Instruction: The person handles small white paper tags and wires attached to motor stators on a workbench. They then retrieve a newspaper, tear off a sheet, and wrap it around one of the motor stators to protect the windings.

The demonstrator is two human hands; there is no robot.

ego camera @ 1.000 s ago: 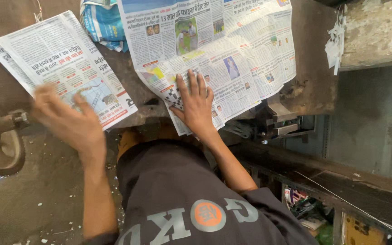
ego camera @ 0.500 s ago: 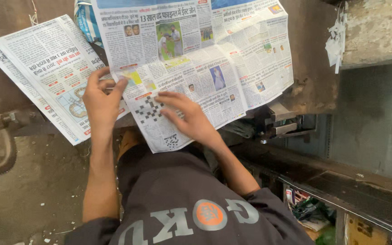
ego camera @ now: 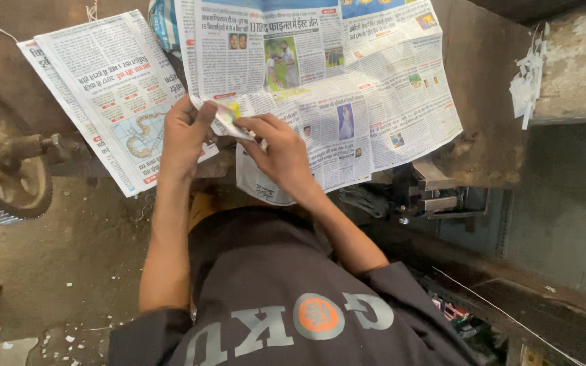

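folding the newspaper [ego camera: 320, 88] corner, left hand [ego camera: 184, 139] and right hand [ego camera: 279, 152] fingers pinched together on its edge; second sheet [ego camera: 103, 88] lies left of fingers; pressing a crease seems next.

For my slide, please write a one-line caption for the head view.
Both hands, left and right, pinch the near corner of a newspaper spread on a worktable, beside a second paper.

Dark grey short-sleeved shirt [ego camera: 272, 285]; pale block lettering across it; round orange emblem [ego camera: 318, 316] among the letters. Bare forearms, no gloves.
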